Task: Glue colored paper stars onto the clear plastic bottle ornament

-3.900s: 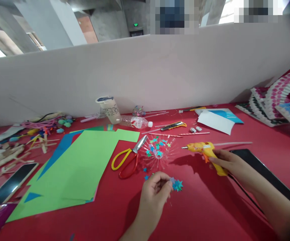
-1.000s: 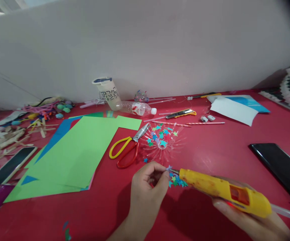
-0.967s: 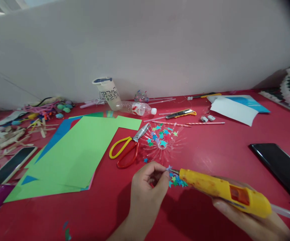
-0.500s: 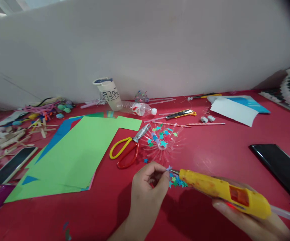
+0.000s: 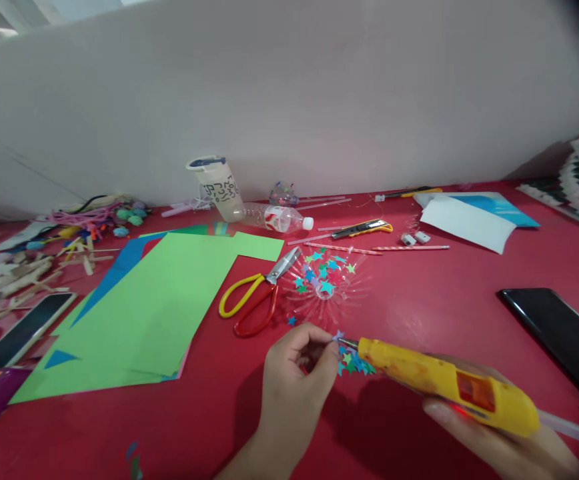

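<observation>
Between thumb and forefinger, my left hand (image 5: 299, 373) pinches a small purple star (image 5: 338, 335). My right hand (image 5: 499, 427) is wrapped round a yellow hot glue gun (image 5: 419, 373), a clear glue stick (image 5: 569, 427) poking from its rear. The metal nozzle is at the purple star. Just beneath the nozzle lies a small heap of blue and green stars (image 5: 353, 362) on the red table (image 5: 399, 447). Beyond my hands sits a clear cut plastic piece with splayed strips (image 5: 325, 305), with several coloured stars on it.
Red-and-yellow-handled scissors (image 5: 255, 303) lie left of the clear piece. Green paper sheets (image 5: 154, 307) spread leftward. Farther back are a plastic bottle (image 5: 274, 218), a white cup (image 5: 218, 190) and a utility knife (image 5: 362, 228). A black phone (image 5: 559, 340) lies at right.
Almost nothing differs. The view has shifted very slightly; both hands, the glue gun and the purple star keep their places.
</observation>
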The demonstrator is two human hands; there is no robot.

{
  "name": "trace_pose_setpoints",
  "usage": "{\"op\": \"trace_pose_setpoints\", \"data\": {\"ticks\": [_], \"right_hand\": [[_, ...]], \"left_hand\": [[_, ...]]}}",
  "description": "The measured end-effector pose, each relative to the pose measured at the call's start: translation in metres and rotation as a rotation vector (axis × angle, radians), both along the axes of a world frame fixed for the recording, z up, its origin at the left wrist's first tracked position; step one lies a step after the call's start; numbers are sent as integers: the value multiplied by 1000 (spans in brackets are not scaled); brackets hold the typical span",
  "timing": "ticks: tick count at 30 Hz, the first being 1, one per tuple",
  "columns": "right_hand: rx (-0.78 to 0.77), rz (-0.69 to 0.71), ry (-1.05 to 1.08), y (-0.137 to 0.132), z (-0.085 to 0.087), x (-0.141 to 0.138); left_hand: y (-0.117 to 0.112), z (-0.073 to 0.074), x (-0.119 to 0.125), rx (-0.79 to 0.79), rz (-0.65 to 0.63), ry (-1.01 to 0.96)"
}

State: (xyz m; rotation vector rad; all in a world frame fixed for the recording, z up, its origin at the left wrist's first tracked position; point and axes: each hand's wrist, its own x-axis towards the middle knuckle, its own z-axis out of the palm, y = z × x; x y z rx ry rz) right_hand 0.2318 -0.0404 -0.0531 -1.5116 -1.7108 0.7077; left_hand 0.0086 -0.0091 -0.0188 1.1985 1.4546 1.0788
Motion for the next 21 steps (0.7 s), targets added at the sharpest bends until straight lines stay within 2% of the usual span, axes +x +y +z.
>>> {"op": "trace_pose_setpoints", "data": {"ticks": [3, 5, 9, 14, 18, 19, 21], "right_hand": [[8, 66, -69, 0, -3, 2], [19, 51, -95, 0, -3, 2], [67, 27, -120, 2, 10, -5], [-31, 52, -79, 5, 31, -20], [-63, 90, -27, 8, 29, -18], [-78, 97, -2, 9, 27, -15], [-130, 86, 69, 12, 23, -6]], "left_hand": [[0, -1, 0, 1, 2, -6], [1, -2, 0, 13, 0, 12], [1, -1, 0, 95, -16, 132], [-2, -3, -3, 326, -89, 374], [-4, -3, -5, 516, -148, 475], [-4, -2, -5, 505, -138, 444], [-2, -1, -5, 378, -93, 305]]}}
